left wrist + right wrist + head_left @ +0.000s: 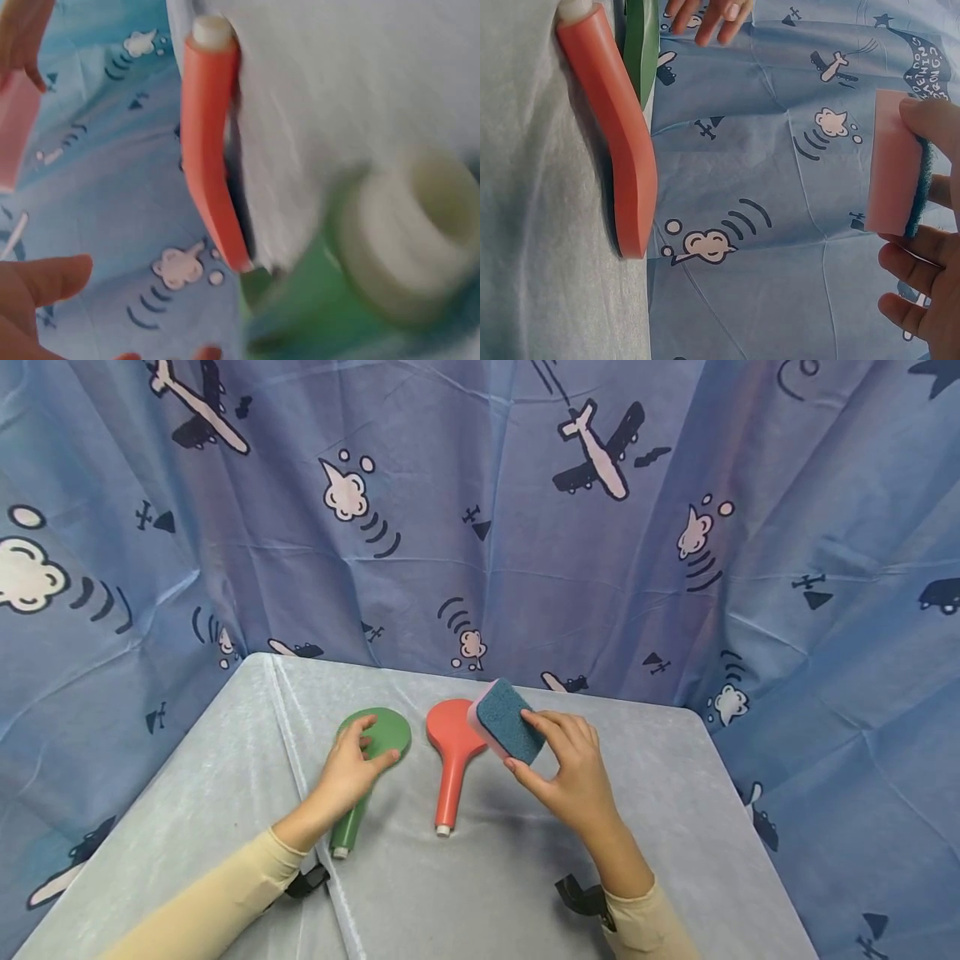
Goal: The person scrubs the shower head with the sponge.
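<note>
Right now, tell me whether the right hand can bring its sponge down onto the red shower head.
Probably yes: the right hand holds the sponge just above the red shower head, with nothing between them.

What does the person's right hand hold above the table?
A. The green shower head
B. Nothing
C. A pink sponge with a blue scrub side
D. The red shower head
C. The right hand pinches the sponge between thumb and fingers, lifted near the head of the red shower head, which lies on the table; the left hand rests on the green shower head.
</note>
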`<act>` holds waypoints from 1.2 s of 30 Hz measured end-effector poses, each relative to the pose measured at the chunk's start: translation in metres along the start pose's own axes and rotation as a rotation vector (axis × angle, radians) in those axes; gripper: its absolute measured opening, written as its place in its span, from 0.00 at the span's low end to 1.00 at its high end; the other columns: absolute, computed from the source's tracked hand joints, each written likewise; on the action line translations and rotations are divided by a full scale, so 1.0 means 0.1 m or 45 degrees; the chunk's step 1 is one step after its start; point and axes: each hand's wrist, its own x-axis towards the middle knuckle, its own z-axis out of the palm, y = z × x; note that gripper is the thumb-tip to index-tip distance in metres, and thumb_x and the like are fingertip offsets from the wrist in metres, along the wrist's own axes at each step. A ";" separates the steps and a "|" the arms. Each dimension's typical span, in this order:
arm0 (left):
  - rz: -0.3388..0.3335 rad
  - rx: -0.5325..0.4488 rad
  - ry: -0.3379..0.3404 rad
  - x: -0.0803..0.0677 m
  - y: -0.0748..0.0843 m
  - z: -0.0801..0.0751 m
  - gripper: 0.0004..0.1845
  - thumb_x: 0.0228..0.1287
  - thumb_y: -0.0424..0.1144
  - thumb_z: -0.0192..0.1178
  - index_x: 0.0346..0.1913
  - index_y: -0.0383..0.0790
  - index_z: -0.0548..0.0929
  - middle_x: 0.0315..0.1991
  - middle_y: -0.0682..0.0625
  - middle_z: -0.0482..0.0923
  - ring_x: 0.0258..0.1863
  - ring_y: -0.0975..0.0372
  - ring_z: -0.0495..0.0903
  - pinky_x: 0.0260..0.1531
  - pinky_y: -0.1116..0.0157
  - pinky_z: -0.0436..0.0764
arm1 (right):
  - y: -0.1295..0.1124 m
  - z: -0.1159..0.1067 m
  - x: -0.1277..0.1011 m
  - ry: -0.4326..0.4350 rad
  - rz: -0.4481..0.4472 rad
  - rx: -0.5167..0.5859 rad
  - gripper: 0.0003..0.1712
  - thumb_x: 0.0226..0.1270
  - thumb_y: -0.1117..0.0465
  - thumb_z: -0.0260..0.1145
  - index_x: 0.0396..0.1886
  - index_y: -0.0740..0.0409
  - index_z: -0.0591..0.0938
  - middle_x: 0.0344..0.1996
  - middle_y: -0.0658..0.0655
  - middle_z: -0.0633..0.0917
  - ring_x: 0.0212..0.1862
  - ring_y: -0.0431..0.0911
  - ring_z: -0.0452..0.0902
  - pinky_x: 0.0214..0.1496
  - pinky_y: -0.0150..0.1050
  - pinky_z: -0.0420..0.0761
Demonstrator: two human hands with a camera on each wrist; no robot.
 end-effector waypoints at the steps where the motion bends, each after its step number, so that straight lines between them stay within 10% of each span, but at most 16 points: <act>1: 0.010 -0.026 -0.025 -0.01 0.03 0.04 0.39 0.66 0.40 0.69 0.75 0.33 0.63 0.73 0.33 0.64 0.68 0.39 0.72 0.65 0.43 0.75 | 0.01 0.00 0.00 0.000 0.002 -0.001 0.37 0.55 0.48 0.79 0.66 0.50 0.81 0.56 0.57 0.82 0.57 0.54 0.73 0.63 0.55 0.68; 7: -0.006 -0.125 -0.138 0.00 0.09 0.39 0.38 0.64 0.38 0.71 0.73 0.32 0.67 0.69 0.35 0.73 0.62 0.44 0.79 0.59 0.49 0.81 | 0.03 -0.01 0.01 -0.013 0.004 -0.003 0.37 0.55 0.48 0.79 0.66 0.49 0.81 0.56 0.57 0.82 0.57 0.53 0.73 0.62 0.55 0.68; 15: -0.022 0.056 -0.188 0.07 0.02 0.82 0.45 0.58 0.46 0.75 0.73 0.29 0.66 0.64 0.35 0.77 0.57 0.49 0.80 0.57 0.49 0.81 | 0.02 -0.02 0.00 -0.014 -0.018 0.001 0.37 0.54 0.48 0.80 0.65 0.50 0.81 0.56 0.57 0.82 0.56 0.54 0.73 0.62 0.55 0.68; 25: -0.030 0.075 -0.180 0.17 -0.01 0.95 0.52 0.47 0.42 0.82 0.72 0.24 0.66 0.52 0.36 0.84 0.52 0.48 0.83 0.56 0.50 0.82 | 0.01 -0.01 0.00 -0.013 -0.007 -0.002 0.38 0.54 0.48 0.80 0.65 0.50 0.81 0.56 0.57 0.82 0.56 0.54 0.73 0.62 0.56 0.68; 36: -0.113 0.114 -0.265 0.19 0.02 0.93 0.39 0.51 0.38 0.80 0.63 0.24 0.75 0.38 0.45 0.81 0.34 0.59 0.81 0.38 0.61 0.83 | 0.01 0.04 -0.02 -0.027 -0.031 -0.007 0.37 0.55 0.47 0.80 0.65 0.50 0.81 0.56 0.57 0.82 0.57 0.53 0.73 0.61 0.54 0.69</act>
